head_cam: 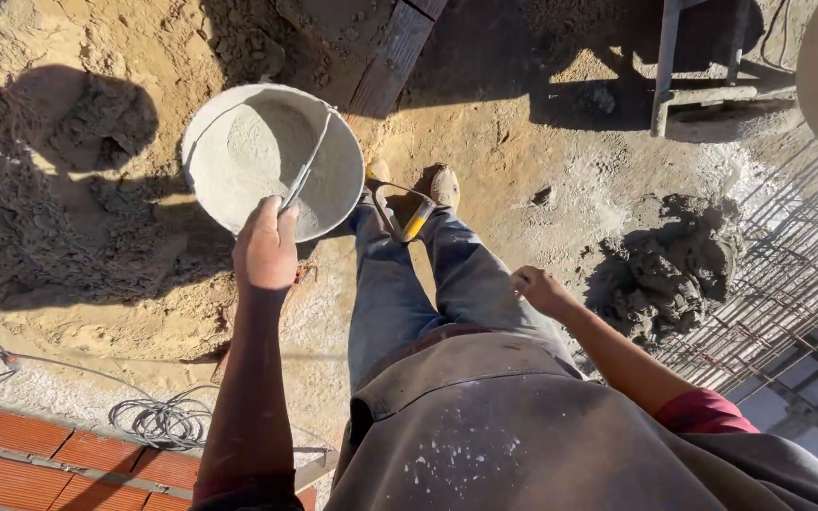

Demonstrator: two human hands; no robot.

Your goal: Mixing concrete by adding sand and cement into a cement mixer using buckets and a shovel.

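Note:
My left hand (265, 248) is closed around the thin metal handle (305, 170) of a round grey bucket (203, 121), which hangs above sandy ground. The bucket holds pale grey cement or mortar (257, 151). My right hand (537, 289) hangs beside my right thigh, fingers curled loosely, with nothing seen in it. A yellow-handled tool (418, 220) hangs between my legs, just above my dusty shoes (443, 185).
A heap of wet grey mortar (669, 270) lies on the ground at right, beside a steel rebar mesh (788, 284). Red bricks (21, 454) and a coiled cable (158, 421) are at lower left. A wooden plank (392, 57) and a metal frame (665, 66) stand ahead.

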